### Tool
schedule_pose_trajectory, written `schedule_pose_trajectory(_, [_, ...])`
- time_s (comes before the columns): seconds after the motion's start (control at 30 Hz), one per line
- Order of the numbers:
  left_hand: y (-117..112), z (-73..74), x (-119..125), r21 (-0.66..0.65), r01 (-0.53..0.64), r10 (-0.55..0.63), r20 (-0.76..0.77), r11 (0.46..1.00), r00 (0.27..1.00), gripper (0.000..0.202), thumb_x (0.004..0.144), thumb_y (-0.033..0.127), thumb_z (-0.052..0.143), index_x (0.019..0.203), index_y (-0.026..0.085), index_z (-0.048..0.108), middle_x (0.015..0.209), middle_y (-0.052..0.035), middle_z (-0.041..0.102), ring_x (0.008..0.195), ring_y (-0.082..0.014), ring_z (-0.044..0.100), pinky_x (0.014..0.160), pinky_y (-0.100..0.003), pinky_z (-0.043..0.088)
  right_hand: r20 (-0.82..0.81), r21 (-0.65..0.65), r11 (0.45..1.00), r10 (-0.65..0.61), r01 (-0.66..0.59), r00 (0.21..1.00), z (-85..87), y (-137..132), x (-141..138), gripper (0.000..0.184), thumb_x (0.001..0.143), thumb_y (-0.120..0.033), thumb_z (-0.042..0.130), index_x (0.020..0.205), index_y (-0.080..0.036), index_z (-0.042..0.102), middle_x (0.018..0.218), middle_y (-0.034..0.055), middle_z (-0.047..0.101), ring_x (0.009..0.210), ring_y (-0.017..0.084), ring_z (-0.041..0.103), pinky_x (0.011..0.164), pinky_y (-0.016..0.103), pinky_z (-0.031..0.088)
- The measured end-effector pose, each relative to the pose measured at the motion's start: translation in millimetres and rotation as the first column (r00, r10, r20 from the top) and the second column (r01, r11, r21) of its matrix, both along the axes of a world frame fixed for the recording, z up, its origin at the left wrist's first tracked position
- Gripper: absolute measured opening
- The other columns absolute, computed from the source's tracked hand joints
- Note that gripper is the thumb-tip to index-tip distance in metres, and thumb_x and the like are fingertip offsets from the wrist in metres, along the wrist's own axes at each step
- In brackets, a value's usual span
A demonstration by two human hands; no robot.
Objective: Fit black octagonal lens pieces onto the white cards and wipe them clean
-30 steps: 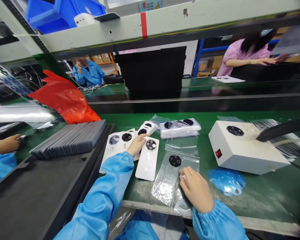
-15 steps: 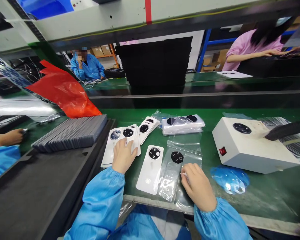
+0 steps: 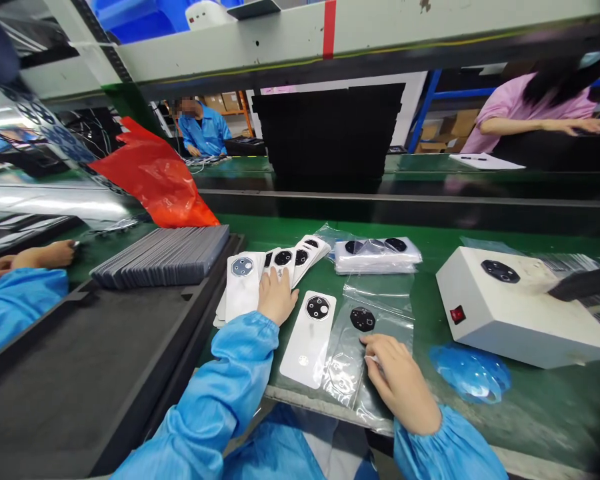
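My left hand (image 3: 277, 298) lies with its fingers stretched over a white phone back cover (image 3: 283, 258) in a fanned group, touching it. Beside it is a stack of similar covers (image 3: 241, 293). My right hand (image 3: 403, 383) rests over a clear zip bag (image 3: 347, 363); its fingers are curled around a whitish bit that I cannot make out. The index fingertip is just below a black camera plate (image 3: 363, 319) on the bag. Between my hands lies a single white back cover (image 3: 309, 340) with a black camera plate.
A black tray (image 3: 130, 353) with a row of grey sheets (image 3: 165, 257) stands left, under a red bag (image 3: 160, 180). Wrapped covers (image 3: 377, 260) lie behind. At right are a white box (image 3: 520, 313) with a red switch and blue film (image 3: 473, 373). Co-workers sit left and across.
My left hand has shifted right and slid a cover away from the stack toward the fanned covers. My right hand stays near the bag, its index finger now reaching further out. The view has turned left.
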State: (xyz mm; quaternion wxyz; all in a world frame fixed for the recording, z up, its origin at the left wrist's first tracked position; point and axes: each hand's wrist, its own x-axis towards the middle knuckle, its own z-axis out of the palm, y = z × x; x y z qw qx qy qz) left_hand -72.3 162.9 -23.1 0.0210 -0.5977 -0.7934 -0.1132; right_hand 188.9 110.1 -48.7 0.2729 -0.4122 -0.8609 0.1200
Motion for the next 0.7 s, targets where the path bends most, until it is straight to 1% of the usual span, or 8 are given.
schedule_pose_trajectory(0.1, [0,1.6,-1,0.024,-0.045,0.045,-0.014,0.999,0.999,0.04,0.086,0.033,0.054,0.122,0.017,0.05,0.129,-0.0113,0.05,0.114,-0.0268,0.051,0.094,-0.051,0.043,-0.004,-0.003,1.0,0.002,-0.002,1.0,0.0,0,0,0.012,0.088,-0.016,0.039,0.079,-0.021,0.045,0.098,0.0048,0.063,0.096,0.021,0.057,0.075,0.035,0.045])
schedule_pose_trajectory(0.2, [-6,5.7,0,0.05,-0.057,0.059,-0.03,0.997,0.998,0.038,0.087,0.035,0.053,0.12,0.016,0.051,0.124,-0.011,0.053,0.109,-0.0252,0.054,0.091,-0.049,0.046,-0.013,-0.004,1.0,0.002,-0.002,1.0,-0.5,0,-1,0.012,0.087,-0.017,0.039,0.079,-0.021,0.045,0.098,0.0044,0.063,0.096,0.021,0.057,0.074,0.035,0.045])
schedule_pose_trajectory(0.33, [-19,13.1,-11,0.105,-0.052,0.059,-0.059,0.993,0.996,0.043,0.087,0.04,0.051,0.124,0.018,0.049,0.132,-0.0118,0.048,0.117,-0.0271,0.049,0.095,-0.051,0.042,-0.033,0.0,1.0,-0.013,0.013,0.999,-2.5,0,0,0.01,0.088,-0.018,0.039,0.082,-0.022,0.046,0.097,0.0043,0.063,0.094,0.02,0.057,0.074,0.035,0.046])
schedule_pose_trajectory(0.4, [-23,14.9,-26,0.134,-0.13,0.14,-0.07,0.982,0.988,0.043,0.087,0.04,0.052,0.125,0.018,0.048,0.135,-0.012,0.044,0.12,-0.0284,0.046,0.097,-0.053,0.039,-0.043,0.004,1.0,-0.026,0.026,0.999,-3.7,1,1,0.01,0.088,-0.019,0.039,0.082,-0.022,0.047,0.096,0.0046,0.063,0.094,0.02,0.058,0.075,0.034,0.046])
schedule_pose_trajectory(0.47, [-25,14.6,-43,0.142,-0.234,0.245,-0.072,0.962,0.967,0.043,0.086,0.037,0.054,0.124,0.017,0.048,0.134,-0.012,0.045,0.12,-0.0289,0.046,0.097,-0.054,0.039,-0.053,0.01,0.999,-0.041,0.041,0.998,-4.7,2,2,0.011,0.088,-0.019,0.04,0.08,-0.022,0.047,0.096,0.005,0.063,0.093,0.02,0.058,0.075,0.034,0.046])
schedule_pose_trajectory(0.53, [-24,13.2,-55,0.131,-0.299,0.311,-0.074,0.945,0.948,0.043,0.085,0.035,0.055,0.124,0.017,0.048,0.132,-0.0118,0.046,0.118,-0.0286,0.047,0.096,-0.053,0.041,-0.063,0.019,0.998,-0.051,0.052,0.997,-5.5,3,4,0.011,0.087,-0.02,0.041,0.078,-0.022,0.046,0.096,0.005,0.064,0.092,0.02,0.059,0.075,0.034,0.046])
schedule_pose_trajectory(0.63, [-20,11.8,-61,0.113,-0.336,0.345,-0.074,0.935,0.936,0.042,0.086,0.034,0.055,0.124,0.017,0.048,0.13,-0.0116,0.048,0.115,-0.0277,0.05,0.093,-0.052,0.043,-0.081,0.037,0.998,-0.045,0.048,0.996,-5.3,5,4,0.011,0.087,-0.02,0.043,0.077,-0.022,0.047,0.094,0.0044,0.064,0.09,0.019,0.06,0.073,0.033,0.047])
schedule_pose_trajectory(0.7, [-18,12.0,-59,0.099,-0.324,0.331,-0.067,0.941,0.941,0.041,0.086,0.034,0.055,0.123,0.017,0.049,0.129,-0.0113,0.049,0.114,-0.0273,0.05,0.093,-0.051,0.043,-0.096,0.047,0.998,-0.038,0.042,0.995,-3.9,4,3,0.011,0.086,-0.02,0.043,0.077,-0.022,0.048,0.093,0.004,0.064,0.089,0.019,0.06,0.072,0.032,0.047])
